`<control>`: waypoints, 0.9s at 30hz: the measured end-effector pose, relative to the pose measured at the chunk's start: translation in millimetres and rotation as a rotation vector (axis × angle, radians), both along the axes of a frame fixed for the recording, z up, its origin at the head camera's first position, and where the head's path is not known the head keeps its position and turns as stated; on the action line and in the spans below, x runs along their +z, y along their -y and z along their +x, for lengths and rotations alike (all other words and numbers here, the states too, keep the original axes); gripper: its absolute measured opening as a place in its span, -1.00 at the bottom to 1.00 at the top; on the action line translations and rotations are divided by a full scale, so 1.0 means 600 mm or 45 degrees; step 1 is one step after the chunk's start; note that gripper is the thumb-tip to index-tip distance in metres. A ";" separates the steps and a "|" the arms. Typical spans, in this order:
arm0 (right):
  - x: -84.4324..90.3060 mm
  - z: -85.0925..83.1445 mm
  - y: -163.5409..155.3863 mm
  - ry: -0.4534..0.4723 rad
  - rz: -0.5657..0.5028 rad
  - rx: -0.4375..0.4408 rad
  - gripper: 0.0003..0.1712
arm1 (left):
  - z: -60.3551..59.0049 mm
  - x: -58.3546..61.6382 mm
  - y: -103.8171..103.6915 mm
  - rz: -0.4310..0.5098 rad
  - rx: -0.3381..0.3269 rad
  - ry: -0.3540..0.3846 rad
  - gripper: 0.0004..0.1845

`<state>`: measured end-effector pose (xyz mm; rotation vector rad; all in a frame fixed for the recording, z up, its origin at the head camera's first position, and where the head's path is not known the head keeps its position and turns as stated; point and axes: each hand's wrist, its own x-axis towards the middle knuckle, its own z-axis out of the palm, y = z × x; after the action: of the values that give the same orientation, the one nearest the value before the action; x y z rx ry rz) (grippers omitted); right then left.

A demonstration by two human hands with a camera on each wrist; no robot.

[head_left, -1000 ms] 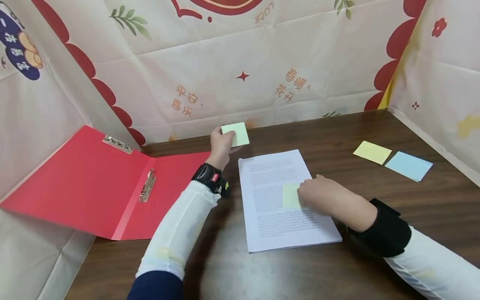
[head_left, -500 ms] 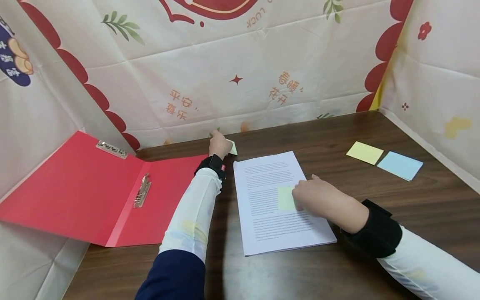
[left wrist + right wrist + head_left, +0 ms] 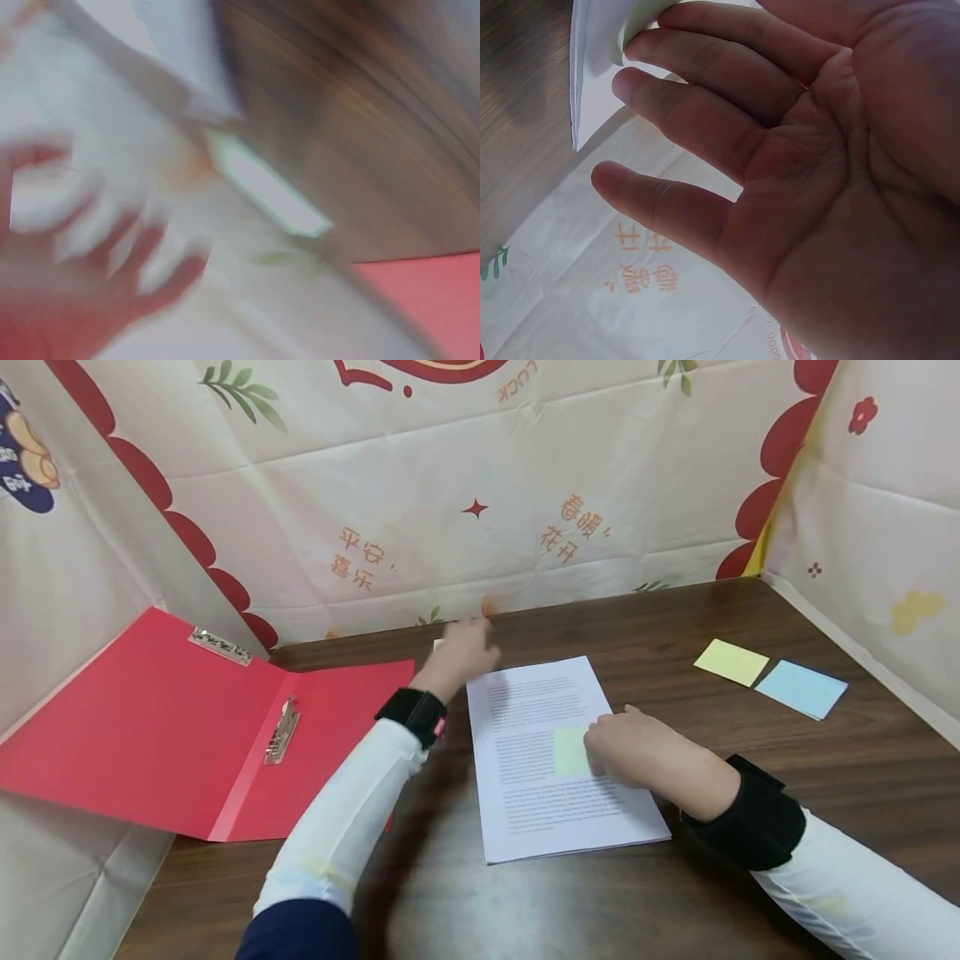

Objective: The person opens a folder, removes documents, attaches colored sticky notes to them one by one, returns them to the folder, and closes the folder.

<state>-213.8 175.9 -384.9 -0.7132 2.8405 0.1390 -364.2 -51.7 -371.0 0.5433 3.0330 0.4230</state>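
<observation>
A dark wooden desk [image 3: 750, 777] sits boxed in by cream printed cloth. The right hand [image 3: 637, 752] lies mid-frame with straight fingers [image 3: 705, 75] pressing a pale green sticky note [image 3: 570, 752] onto the stack of white printed paper sheets [image 3: 540, 810]. The left hand [image 3: 465, 652], blurred just above the stack's upper left corner, hovers by a pale green note pad [image 3: 266, 187]; whether its fingers are spread I cannot tell. Uneven pressure could leave the note crooked or shift the top sheet.

An open red folder [image 3: 187, 727] lies left; yellow [image 3: 731, 662] and blue sticky pads [image 3: 801, 689] lie right.
</observation>
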 end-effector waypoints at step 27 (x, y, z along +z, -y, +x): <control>-0.011 0.001 0.011 0.028 -0.099 0.160 -0.29 | 0.204 -0.048 -0.053 -0.477 -0.539 0.327 -0.08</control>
<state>-213.0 169.1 -391.4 -0.9041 2.7931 0.0395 -241.7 -20.0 -399.9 0.9776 2.5600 -0.0876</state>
